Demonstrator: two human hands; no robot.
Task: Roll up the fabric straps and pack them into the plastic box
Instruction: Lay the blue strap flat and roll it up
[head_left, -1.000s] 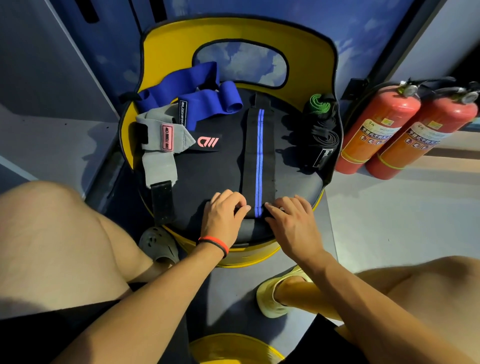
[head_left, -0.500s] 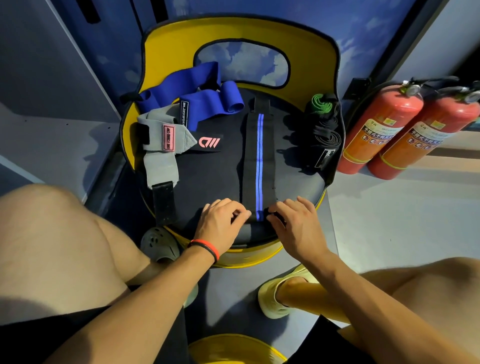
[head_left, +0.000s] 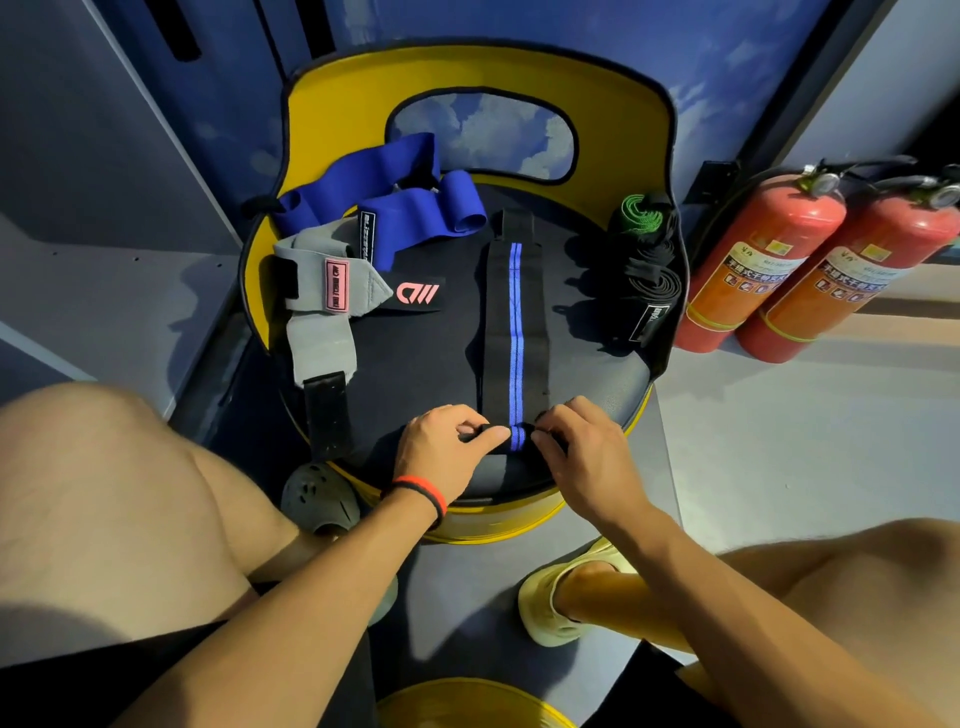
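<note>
1. On the near edge of the black padded seat (head_left: 415, 374) of a yellow round-backed chair (head_left: 337, 98), the rolling is live. A long black fabric strap with a blue centre stripe (head_left: 514, 322) lies flat, running toward the backrest, and its near end is curled into a small tight roll (head_left: 515, 435).
2. The left hand (head_left: 447, 457) pinches the roll's left end between thumb and fingers. The right hand (head_left: 587, 457) curls its fingers over the right end, so both hands grip this strap.
3. My read on the step: this roll is in its early turns, with most of the length flat ahead.
4. The next move calls for even turns away from the body. Both ends should stay level so the stripe stacks straight and the coil doesn't cone.
5. A grey strap with a pink label and a black tab (head_left: 319, 338) waits loose at the seat's left. A royal-blue strap (head_left: 400, 218) is bunched behind it.
6. Black rolled straps (head_left: 652, 275) and a green-edged roll (head_left: 641, 210) sit at the seat's right and look already coiled.
7. On containers: no plastic box is in view, so nothing shows as packed.
</note>
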